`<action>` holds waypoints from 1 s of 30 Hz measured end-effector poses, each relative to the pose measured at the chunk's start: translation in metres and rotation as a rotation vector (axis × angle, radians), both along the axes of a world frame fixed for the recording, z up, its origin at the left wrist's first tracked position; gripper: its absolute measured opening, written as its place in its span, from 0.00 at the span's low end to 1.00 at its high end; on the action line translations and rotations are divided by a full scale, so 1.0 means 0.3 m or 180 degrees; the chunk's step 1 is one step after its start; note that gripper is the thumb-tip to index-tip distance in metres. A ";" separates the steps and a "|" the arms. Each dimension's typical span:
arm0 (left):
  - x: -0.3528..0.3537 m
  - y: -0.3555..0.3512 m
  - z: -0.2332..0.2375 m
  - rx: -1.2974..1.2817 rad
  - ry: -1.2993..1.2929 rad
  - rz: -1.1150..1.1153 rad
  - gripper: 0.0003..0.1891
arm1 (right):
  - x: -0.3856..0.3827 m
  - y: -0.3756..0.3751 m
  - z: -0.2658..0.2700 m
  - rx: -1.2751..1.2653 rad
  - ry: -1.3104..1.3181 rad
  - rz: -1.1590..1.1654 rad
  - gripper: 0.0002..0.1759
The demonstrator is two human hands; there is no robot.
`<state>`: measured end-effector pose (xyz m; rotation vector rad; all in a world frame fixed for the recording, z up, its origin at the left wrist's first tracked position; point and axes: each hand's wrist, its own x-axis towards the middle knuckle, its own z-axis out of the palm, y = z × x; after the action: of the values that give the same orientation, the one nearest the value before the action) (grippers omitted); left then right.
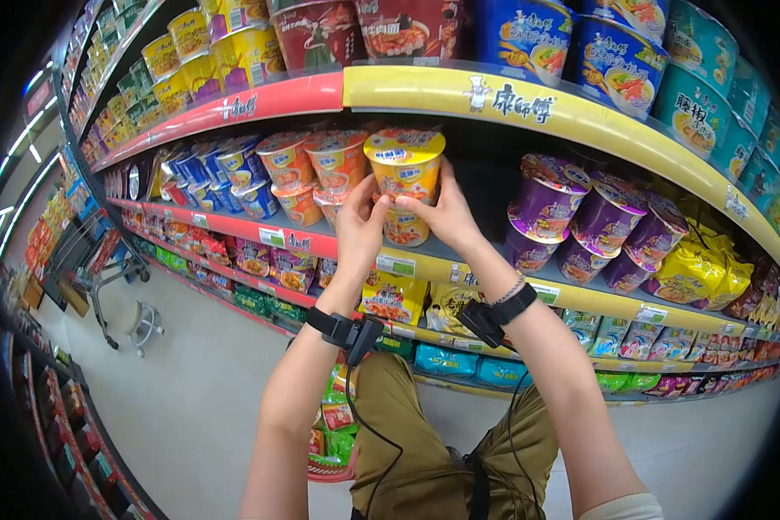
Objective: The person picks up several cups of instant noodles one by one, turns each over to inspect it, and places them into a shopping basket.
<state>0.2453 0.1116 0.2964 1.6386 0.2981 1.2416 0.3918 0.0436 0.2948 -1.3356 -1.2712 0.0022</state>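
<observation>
My left hand (361, 227) and my right hand (443, 212) are on either side of a yellow noodle cup (405, 177) with a yellow lid, thumbs toward its lower front. The cup is upright on top of another orange-yellow cup (406, 229) on the middle shelf. To the left, close to my left hand, stand stacked orange cups (336, 162). Purple cups (551, 199) are stacked further right on the same shelf, past a dark gap. The fingers behind the yellow cup are partly hidden.
A yellow shelf edge (459, 91) runs just above my hands. Below are shelves of packets (394, 299). A red basket (331, 472) with packets sits on the floor by my legs. At the left stand a shopping cart (91, 269) and another shelf (61, 416).
</observation>
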 end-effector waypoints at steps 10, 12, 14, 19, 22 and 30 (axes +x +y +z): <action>-0.007 0.024 -0.089 0.0060 0.0674 -0.0031 0.31 | -0.024 0.032 -0.016 -0.0288 -0.0098 -0.0568 0.47; -0.010 0.001 -0.098 0.0057 0.0609 -0.0189 0.31 | -0.040 0.026 -0.020 -0.0168 -0.0021 -0.0552 0.48; -0.028 -0.036 -0.120 0.0416 0.0413 0.0429 0.29 | -0.078 -0.011 -0.050 0.0096 -0.0269 -0.1076 0.46; -0.088 -0.186 -0.162 0.1269 0.0448 0.1092 0.22 | -0.138 -0.258 -0.138 0.0661 -0.0474 -0.1389 0.22; -0.049 -0.264 -0.172 0.1526 0.0607 0.0344 0.16 | -0.130 -0.408 -0.201 0.0596 -0.0765 -0.1778 0.15; 0.233 -0.371 -0.129 0.1836 0.0709 -0.0409 0.06 | 0.022 -0.616 -0.211 0.0183 -0.1285 -0.2641 0.09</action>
<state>0.3151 0.0004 0.2578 2.2582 -0.0422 1.1053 0.3984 -0.1412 0.2313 -1.7797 -0.9353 -0.9115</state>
